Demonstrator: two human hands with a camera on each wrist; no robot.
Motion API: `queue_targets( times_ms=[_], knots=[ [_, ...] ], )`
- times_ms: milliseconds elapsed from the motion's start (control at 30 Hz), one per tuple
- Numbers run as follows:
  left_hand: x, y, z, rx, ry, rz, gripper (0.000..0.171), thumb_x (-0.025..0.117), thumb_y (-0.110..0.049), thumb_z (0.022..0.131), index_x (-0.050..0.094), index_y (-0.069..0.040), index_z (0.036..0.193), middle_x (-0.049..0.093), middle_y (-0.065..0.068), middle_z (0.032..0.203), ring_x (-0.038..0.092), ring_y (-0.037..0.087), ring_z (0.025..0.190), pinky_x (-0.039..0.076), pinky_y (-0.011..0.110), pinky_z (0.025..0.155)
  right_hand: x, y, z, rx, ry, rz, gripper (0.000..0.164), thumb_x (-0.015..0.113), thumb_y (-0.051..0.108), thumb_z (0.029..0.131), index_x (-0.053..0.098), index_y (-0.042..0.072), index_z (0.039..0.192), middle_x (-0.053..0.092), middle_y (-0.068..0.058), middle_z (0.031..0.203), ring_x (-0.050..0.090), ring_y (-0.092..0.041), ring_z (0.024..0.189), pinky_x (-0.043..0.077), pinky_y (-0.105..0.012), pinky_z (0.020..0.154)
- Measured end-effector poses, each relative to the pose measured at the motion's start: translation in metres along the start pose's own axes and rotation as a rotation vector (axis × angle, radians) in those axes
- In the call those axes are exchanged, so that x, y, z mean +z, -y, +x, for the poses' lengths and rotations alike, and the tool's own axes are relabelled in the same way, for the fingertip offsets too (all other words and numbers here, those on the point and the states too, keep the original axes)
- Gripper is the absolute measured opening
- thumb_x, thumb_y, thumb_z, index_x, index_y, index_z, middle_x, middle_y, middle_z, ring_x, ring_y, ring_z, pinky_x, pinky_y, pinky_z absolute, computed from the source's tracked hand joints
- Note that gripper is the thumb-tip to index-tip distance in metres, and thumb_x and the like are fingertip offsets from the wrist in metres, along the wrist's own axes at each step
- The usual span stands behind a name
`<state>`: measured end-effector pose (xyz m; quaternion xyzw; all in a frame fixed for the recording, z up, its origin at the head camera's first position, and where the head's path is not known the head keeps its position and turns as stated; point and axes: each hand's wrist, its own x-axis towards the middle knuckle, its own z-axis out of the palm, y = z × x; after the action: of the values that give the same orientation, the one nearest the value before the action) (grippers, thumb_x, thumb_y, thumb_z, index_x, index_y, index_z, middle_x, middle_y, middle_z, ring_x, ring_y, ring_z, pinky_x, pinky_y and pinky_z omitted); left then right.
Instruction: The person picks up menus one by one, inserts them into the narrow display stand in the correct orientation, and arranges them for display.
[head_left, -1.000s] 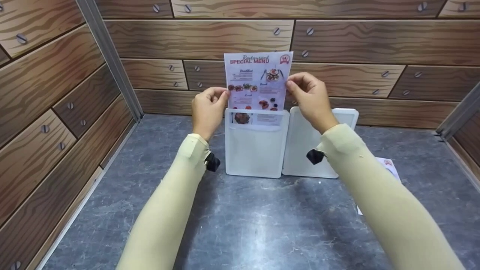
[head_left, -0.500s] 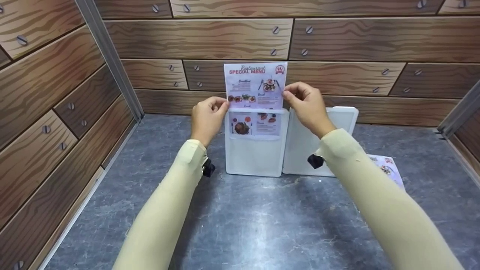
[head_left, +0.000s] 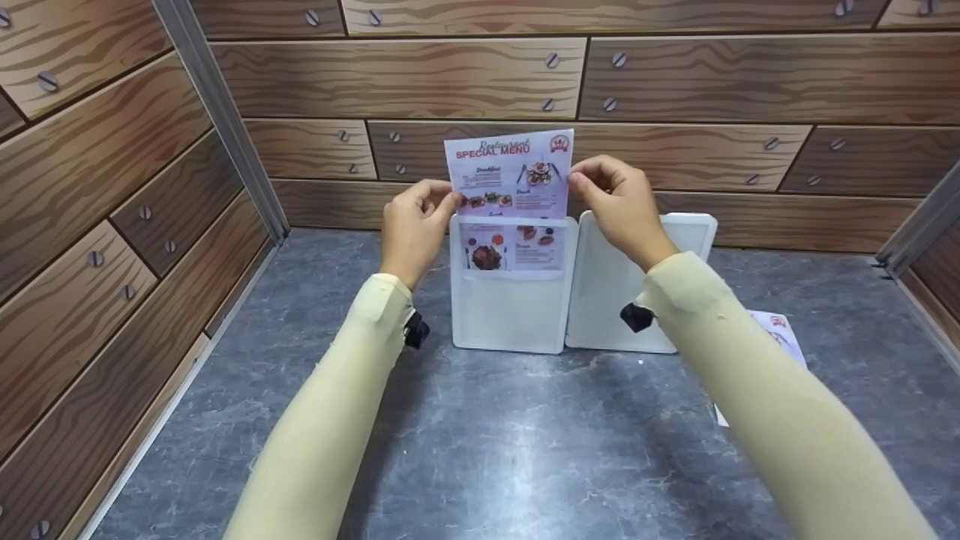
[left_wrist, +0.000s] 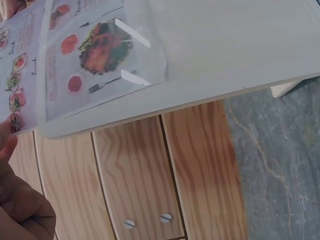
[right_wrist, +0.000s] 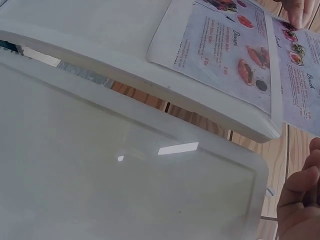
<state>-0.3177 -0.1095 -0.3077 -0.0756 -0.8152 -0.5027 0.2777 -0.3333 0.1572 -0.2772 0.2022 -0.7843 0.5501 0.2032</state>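
A printed restaurant menu sheet [head_left: 514,176] stands with its lower part behind the clear front of a white menu holder [head_left: 506,315]. Its upper half rises above the holder's top edge, the left corner a little lower than the right. My left hand [head_left: 416,229] pinches the sheet's left edge between thumb and fingers, just above the holder. At the opposite edge, my right hand [head_left: 619,206] pinches the paper the same way. In the left wrist view, the sheet's lower end [left_wrist: 105,55] shows through the glossy front. The right wrist view shows the sheet [right_wrist: 225,55] from its other side.
A second white holder [head_left: 615,300] stands upright right beside the first, partly behind my right wrist. On the grey marbled table [head_left: 495,450], another printed menu sheet [head_left: 780,337] lies partly under my right forearm. Wood-patterned walls [head_left: 420,75] enclose the back and sides.
The menu sheet has slid down into the holder since a second ago, both hands lowering with it. In the last half second the hands rose slightly and the sheet tilted, its top-left corner dipping.
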Motion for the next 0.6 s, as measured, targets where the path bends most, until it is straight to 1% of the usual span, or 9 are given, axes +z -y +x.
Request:
queue_targets(
  times_ms=[33, 133, 267, 333, 500, 600],
  knots=[
    [0.0, -0.001, 0.0, 0.009, -0.01, -0.017, 0.014, 0.074, -0.021, 0.098, 0.078, -0.009, 0.104, 0.048, -0.006, 0.065, 0.04, 0.007, 0.058, 0.032, 0.025, 0.055, 0.0, -0.004, 0.001, -0.004, 0.0, -0.002, 0.017, 0.067, 0.009, 0.101, 0.07, -0.008, 0.105, 0.063, -0.006, 0.087, 0.05, -0.006, 0.074, 0.041, -0.019, 0.066],
    [-0.001, -0.002, 0.001, 0.035, -0.035, -0.051, 0.012, 0.073, -0.018, 0.098, 0.078, -0.007, 0.102, 0.049, -0.006, 0.064, 0.04, 0.006, 0.057, 0.031, 0.024, 0.053, -0.001, -0.005, 0.001, -0.006, -0.004, 0.002, 0.016, 0.067, 0.008, 0.101, 0.07, -0.008, 0.104, 0.063, -0.004, 0.085, 0.051, -0.006, 0.073, 0.042, -0.019, 0.066],
    [0.0, -0.001, 0.0, 0.044, -0.037, -0.047, 0.012, 0.073, -0.017, 0.098, 0.078, -0.006, 0.099, 0.047, -0.007, 0.063, 0.039, 0.006, 0.057, 0.03, 0.023, 0.053, -0.002, -0.007, -0.001, -0.001, -0.001, -0.017, 0.015, 0.067, 0.01, 0.101, 0.072, -0.005, 0.103, 0.063, 0.002, 0.083, 0.053, -0.007, 0.074, 0.044, -0.019, 0.066],
    [0.0, -0.001, -0.001, 0.043, -0.029, -0.029, 0.012, 0.073, -0.017, 0.098, 0.078, -0.007, 0.099, 0.048, -0.006, 0.064, 0.039, 0.006, 0.057, 0.03, 0.023, 0.054, -0.003, -0.009, -0.004, 0.005, 0.004, -0.047, 0.016, 0.067, 0.011, 0.101, 0.073, -0.003, 0.102, 0.063, 0.001, 0.083, 0.053, -0.007, 0.073, 0.044, -0.019, 0.065],
    [0.0, 0.002, -0.005, 0.033, 0.007, 0.039, 0.012, 0.073, -0.02, 0.098, 0.079, -0.01, 0.099, 0.052, -0.005, 0.066, 0.042, 0.009, 0.059, 0.033, 0.024, 0.056, -0.005, -0.014, -0.01, 0.01, 0.021, -0.122, 0.018, 0.067, 0.015, 0.102, 0.074, -0.002, 0.103, 0.066, -0.006, 0.086, 0.052, -0.009, 0.072, 0.042, -0.02, 0.062],
    [-0.001, 0.004, -0.007, 0.022, 0.033, 0.086, 0.014, 0.073, -0.023, 0.099, 0.079, -0.011, 0.1, 0.052, -0.005, 0.068, 0.044, 0.01, 0.061, 0.035, 0.026, 0.059, -0.004, -0.017, -0.013, -0.018, 0.022, -0.178, 0.015, 0.068, 0.012, 0.101, 0.074, -0.002, 0.101, 0.066, -0.007, 0.086, 0.052, -0.011, 0.073, 0.041, -0.02, 0.063]
  ],
)
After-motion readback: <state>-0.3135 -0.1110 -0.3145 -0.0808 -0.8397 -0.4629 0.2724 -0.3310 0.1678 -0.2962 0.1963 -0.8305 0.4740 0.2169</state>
